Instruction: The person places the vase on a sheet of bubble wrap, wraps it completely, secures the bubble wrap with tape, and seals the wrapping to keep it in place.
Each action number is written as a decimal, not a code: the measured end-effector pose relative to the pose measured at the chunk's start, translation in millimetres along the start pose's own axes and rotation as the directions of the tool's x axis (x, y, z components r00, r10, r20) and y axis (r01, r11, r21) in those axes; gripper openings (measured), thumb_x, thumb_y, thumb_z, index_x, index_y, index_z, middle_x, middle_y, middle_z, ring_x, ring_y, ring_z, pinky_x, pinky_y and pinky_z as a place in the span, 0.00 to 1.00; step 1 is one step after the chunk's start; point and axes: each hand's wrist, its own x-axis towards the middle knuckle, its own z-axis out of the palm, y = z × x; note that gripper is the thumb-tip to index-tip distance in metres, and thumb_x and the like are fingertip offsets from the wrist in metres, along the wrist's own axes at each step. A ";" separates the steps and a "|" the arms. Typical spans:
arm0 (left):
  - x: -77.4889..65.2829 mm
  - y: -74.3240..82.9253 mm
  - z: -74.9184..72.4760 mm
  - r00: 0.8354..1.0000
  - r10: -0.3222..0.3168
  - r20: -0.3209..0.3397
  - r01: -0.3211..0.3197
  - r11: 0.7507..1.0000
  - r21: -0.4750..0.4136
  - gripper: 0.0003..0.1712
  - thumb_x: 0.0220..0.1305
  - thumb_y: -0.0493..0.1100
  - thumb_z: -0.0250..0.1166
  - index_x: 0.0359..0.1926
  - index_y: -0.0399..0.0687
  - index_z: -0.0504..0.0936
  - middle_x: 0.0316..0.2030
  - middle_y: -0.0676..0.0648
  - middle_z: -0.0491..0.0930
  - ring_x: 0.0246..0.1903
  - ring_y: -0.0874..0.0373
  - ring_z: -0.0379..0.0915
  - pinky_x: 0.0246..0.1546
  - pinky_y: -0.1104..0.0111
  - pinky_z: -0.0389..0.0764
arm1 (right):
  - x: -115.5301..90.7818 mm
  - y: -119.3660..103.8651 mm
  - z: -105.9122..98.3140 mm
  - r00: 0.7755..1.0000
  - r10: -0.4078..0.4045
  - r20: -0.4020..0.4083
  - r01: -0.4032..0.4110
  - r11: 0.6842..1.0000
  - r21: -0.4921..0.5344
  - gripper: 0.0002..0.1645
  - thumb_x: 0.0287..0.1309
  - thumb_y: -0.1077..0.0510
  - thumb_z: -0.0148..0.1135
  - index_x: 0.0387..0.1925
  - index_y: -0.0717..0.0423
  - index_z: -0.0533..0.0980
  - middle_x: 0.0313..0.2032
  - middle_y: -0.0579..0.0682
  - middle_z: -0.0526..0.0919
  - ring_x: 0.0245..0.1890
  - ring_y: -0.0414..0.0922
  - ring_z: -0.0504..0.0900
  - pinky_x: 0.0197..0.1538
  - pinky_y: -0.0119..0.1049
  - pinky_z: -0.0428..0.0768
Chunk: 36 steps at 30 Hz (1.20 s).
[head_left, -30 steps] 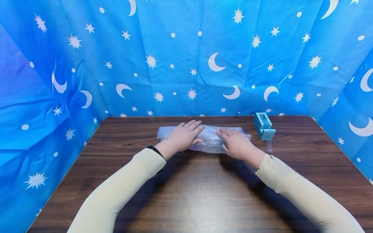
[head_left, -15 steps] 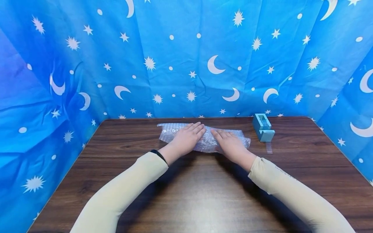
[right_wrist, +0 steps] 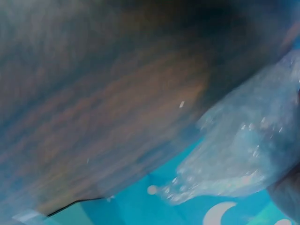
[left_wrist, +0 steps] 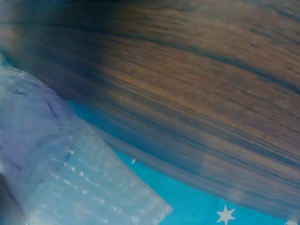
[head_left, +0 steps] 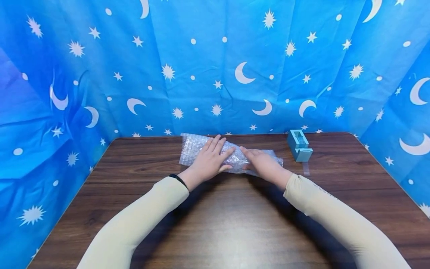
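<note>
A bundle of clear bubble wrap (head_left: pixel 192 148) lies near the back of the table, its left end raised a little in the head view. My left hand (head_left: pixel 206 160) rests on its left half, fingers straight and spread, thumb toward the near edge. On the right half, my right hand (head_left: pixel 267 166) presses with its fingers extended, covering part of the wrap. Something with a purple tint and dark lines (left_wrist: pixel 28 117) shows through the film in the left wrist view. In the right wrist view, a crumpled end of the wrap (right_wrist: pixel 234 150) sticks out.
A teal tape dispenser (head_left: pixel 299 145) stands to the right of the wrap, a strip of clear tape (head_left: pixel 305 169) hanging from its front. The dark wood table (head_left: pixel 228 224) ends at a blue star-and-moon curtain (head_left: pixel 208 67) behind and at both sides.
The wrap's left part has tilted up and spread toward the back under my left hand, whose fingers have fanned out. My right hand has shifted left along the wrap.
</note>
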 end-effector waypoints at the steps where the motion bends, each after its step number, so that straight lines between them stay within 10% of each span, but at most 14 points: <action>1: 0.6 -0.4 0.5 1.000 0.001 -0.012 0.000 1.000 0.008 0.37 0.72 0.66 0.55 0.74 0.55 0.69 0.73 0.34 0.67 0.76 0.38 0.60 0.79 0.48 0.60 | 1.1 1.2 -1.4 1.000 0.013 0.025 -0.013 1.000 0.021 0.40 0.68 0.48 0.63 0.74 0.61 0.64 0.63 0.65 0.81 0.63 0.61 0.82 0.66 0.55 0.79; 7: 6.4 -1.9 -1.0 1.000 -0.007 -0.012 0.008 0.999 0.043 0.36 0.74 0.65 0.54 0.73 0.51 0.69 0.70 0.34 0.71 0.71 0.39 0.67 0.77 0.48 0.63 | 6.2 5.1 -7.0 0.981 0.119 0.155 -0.141 0.980 0.140 0.38 0.77 0.43 0.49 0.79 0.54 0.58 0.72 0.63 0.71 0.72 0.62 0.71 0.73 0.61 0.70; 19: 10.3 -0.1 -4.2 0.999 -0.040 0.018 0.040 0.999 -0.030 0.37 0.76 0.61 0.55 0.74 0.44 0.65 0.69 0.33 0.70 0.69 0.38 0.68 0.72 0.46 0.68 | 0.1 19.5 -11.0 0.978 0.162 0.132 -0.196 0.929 0.315 0.27 0.80 0.52 0.45 0.74 0.52 0.67 0.72 0.59 0.72 0.74 0.60 0.69 0.76 0.59 0.65; 36: 11.0 -9.2 -7.2 0.997 -0.065 0.033 0.068 0.993 -0.097 0.46 0.70 0.67 0.58 0.74 0.38 0.66 0.69 0.38 0.74 0.70 0.43 0.70 0.73 0.50 0.69 | -11.2 4.3 -1.6 0.992 0.115 0.042 -0.114 0.993 -0.028 0.50 0.57 0.46 0.76 0.72 0.66 0.66 0.69 0.67 0.74 0.69 0.63 0.75 0.70 0.58 0.74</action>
